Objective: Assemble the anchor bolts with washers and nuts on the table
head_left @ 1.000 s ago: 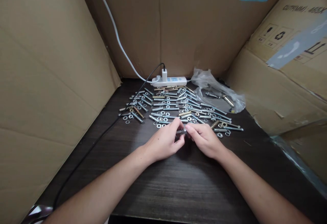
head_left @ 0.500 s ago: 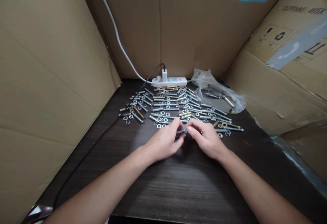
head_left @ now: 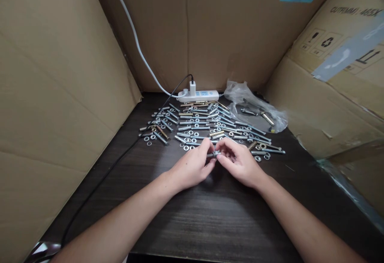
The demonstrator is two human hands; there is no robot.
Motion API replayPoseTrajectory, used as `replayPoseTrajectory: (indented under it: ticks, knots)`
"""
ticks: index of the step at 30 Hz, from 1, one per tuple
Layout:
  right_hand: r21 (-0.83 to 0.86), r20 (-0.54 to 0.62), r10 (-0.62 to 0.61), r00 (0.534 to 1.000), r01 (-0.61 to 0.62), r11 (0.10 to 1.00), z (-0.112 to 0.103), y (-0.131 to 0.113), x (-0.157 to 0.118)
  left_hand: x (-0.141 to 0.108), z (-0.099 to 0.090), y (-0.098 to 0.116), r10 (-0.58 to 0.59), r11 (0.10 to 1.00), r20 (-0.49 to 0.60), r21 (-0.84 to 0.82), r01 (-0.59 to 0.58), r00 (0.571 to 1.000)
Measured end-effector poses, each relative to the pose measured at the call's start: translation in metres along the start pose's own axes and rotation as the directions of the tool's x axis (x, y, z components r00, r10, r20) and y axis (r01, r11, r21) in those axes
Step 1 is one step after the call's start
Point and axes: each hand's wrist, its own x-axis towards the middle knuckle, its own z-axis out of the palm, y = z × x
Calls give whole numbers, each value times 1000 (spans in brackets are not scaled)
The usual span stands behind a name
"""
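Note:
A metal bolt lies level between my two hands, above the dark table. My left hand is closed round its left part. The thumb and forefinger of my right hand pinch its right end, where a small nut shows. My fingers partly cover both pieces. Just beyond my hands, rows of bolts and sleeves lie on the table with loose washers and nuts among them.
A white power strip with a plug and cables lies at the back. Right of it is a clear plastic bag with metal parts. A black cable crosses the left side. Cardboard walls enclose the dark table.
My right hand has moved slightly left, closer to my left hand, and its fingers now sit over the nut end of the bolt. My left hand has hardly moved.

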Motion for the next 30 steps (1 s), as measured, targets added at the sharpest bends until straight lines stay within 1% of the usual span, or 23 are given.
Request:
replayPoseTrajectory:
  ticks: [5, 11, 18, 25, 30]
  knots:
    - [-29, 25, -9, 1000, 10, 1000, 1, 3, 2, 0, 1, 1, 23, 1000, 27, 19, -23, 999]
    - [-31, 47, -1, 999, 3, 1000, 0, 2, 1, 0, 0, 0, -11, 1000, 11, 27, 11, 1000]
    - [4, 117, -48, 992, 48, 999, 1, 4, 1, -1, 2, 1, 13, 1000, 2, 23, -13, 1000]
    - [12, 91, -46, 995, 45, 999, 1, 3, 1, 0, 0, 2, 17, 999, 1, 31, -17, 1000]
    - [48, 119, -66, 991, 61, 997, 2, 1, 0, 0, 0, 3, 16, 998, -5, 58, -16, 1000]
